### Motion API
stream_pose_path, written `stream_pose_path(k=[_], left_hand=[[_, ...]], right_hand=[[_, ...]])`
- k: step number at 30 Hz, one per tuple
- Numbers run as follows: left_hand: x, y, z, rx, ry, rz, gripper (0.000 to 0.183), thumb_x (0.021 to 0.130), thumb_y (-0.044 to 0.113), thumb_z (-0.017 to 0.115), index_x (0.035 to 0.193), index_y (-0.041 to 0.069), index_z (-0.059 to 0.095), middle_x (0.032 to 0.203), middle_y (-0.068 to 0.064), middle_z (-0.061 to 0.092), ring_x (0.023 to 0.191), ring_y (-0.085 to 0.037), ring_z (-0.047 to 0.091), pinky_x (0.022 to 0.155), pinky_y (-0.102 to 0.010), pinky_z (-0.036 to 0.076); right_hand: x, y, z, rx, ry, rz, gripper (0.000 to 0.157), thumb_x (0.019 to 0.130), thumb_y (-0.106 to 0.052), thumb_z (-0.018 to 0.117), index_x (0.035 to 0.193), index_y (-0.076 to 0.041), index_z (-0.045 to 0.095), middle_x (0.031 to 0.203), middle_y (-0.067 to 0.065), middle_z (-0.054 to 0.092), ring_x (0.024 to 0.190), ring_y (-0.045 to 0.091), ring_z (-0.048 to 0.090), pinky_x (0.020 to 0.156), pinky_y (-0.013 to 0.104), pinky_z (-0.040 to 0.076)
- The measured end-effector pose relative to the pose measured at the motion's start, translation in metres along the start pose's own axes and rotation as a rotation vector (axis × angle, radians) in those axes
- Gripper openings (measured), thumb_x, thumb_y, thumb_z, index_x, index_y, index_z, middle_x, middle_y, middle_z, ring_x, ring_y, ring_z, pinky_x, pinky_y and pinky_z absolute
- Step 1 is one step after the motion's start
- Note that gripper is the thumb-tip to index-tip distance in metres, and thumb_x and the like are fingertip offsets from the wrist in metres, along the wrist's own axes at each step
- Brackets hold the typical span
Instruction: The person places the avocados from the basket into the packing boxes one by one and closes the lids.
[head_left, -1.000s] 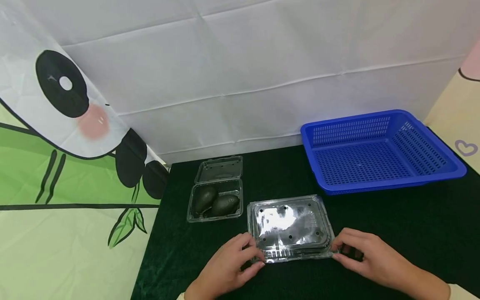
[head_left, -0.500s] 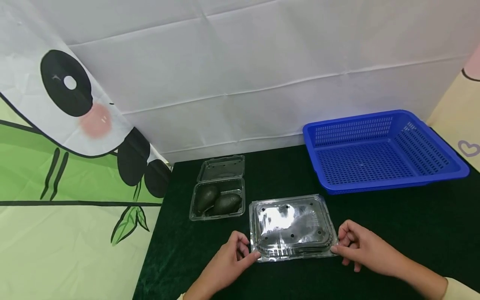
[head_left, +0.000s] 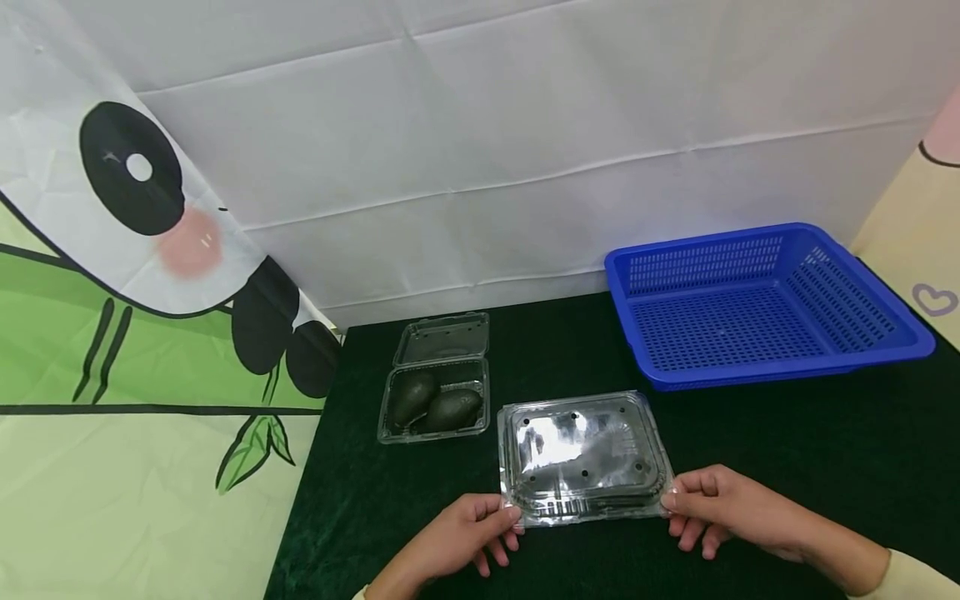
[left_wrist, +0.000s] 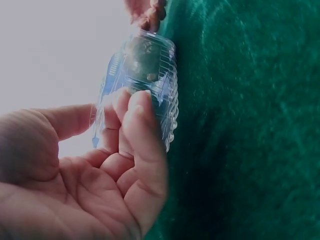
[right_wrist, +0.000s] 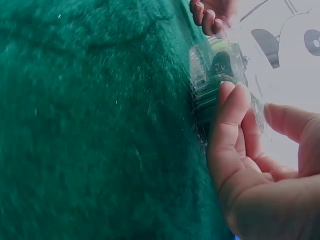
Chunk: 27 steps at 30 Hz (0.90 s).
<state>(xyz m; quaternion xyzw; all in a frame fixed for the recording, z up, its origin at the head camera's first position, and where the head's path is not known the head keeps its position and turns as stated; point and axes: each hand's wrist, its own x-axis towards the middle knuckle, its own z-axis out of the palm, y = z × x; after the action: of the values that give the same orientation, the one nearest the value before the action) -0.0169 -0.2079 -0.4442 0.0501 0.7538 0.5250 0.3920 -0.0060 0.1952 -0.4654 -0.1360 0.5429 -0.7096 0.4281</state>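
Observation:
A clear plastic clamshell box [head_left: 585, 454] with small holes in its lid lies closed on the dark green cloth, light glaring off its top. My left hand [head_left: 471, 533] pinches its near left corner, thumb above and fingers below. At the near right corner, my right hand [head_left: 723, 508] pinches the rim the same way. In the left wrist view, the thumb [left_wrist: 75, 120] lies against the clear edge with curled fingers under it. The right wrist view shows the box [right_wrist: 207, 85] beyond my fingertips, with dark shapes visible through the plastic.
A smaller clear clamshell box [head_left: 442, 437] stands with its lid up, back left, holding two dark avocados [head_left: 452, 409]. At back right sits a blue plastic basket [head_left: 742, 367]. White cloth [head_left: 450, 150] hangs behind the table, and a printed cartoon sheet [head_left: 150, 350] hangs at left.
Fingers of both hands have shifted from beside the near corners to under them, with thumbs on top. The box has hardly moved; the view has shifted slightly.

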Motion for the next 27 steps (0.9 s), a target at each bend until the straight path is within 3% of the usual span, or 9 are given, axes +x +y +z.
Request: stream_pose_path(k=[8,19,27], left_hand=[[0.0032,-0.006,-0.0021,-0.1,-0.035,-0.011,0.033,0.106,0.038,0.055,0.104,0.008,0.068,0.091,-0.003,0.068,0.073,-0.013,0.065,0.052,-0.02,0.048],[0.0056,-0.006,-0.0003,-0.093,0.006,-0.01,0.029,0.105,0.037,0.058,0.1,0.009,0.067,0.086,-0.002,0.066,0.073,-0.014,0.062,0.053,-0.022,0.046],[0.0061,-0.0068,-0.0058,-0.087,-0.064,-0.01,0.029,0.106,0.034,0.056,0.104,0.008,0.068,0.088,-0.001,0.066,0.073,-0.014,0.061,0.051,-0.021,0.044]], right_hand=[[-0.0006,0.0002,-0.001,0.06,0.006,0.039,0.031,0.112,-0.016,0.041,0.125,0.004,0.061,0.12,0.02,0.066,0.097,0.022,0.071,0.066,0.022,0.057],[0.0,0.0022,0.0002,0.07,0.017,0.024,0.028,0.111,-0.013,0.043,0.123,0.005,0.061,0.118,0.019,0.068,0.099,0.023,0.073,0.067,0.022,0.058],[0.0004,0.0011,0.001,0.083,0.009,0.037,0.027,0.111,-0.013,0.043,0.121,0.003,0.062,0.114,0.017,0.069,0.099,0.024,0.073,0.066,0.022,0.057]])
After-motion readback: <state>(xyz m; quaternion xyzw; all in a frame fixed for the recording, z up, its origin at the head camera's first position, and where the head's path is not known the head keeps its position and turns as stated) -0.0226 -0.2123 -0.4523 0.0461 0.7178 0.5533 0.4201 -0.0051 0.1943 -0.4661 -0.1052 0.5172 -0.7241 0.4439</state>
